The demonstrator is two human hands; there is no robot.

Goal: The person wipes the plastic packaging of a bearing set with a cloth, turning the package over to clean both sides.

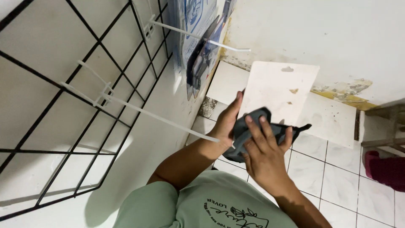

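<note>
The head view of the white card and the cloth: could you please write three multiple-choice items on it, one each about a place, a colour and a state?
1. Where is the black wire grid mounted?
A. on the wall to the person's left
B. flat on the floor
C. on the ceiling

2. What colour is the cloth?
A. bright yellow
B. dark grey
C. white

3. How is the white card held?
A. lying on the tiles
B. hanging from a hook
C. gripped at its edge by the left hand

Answers: 1 A, the grid with its white hooks lines the left wall. 2 B, the cloth under the right hand is dark grey. 3 C, left fingers clasp the card's edge.
</note>
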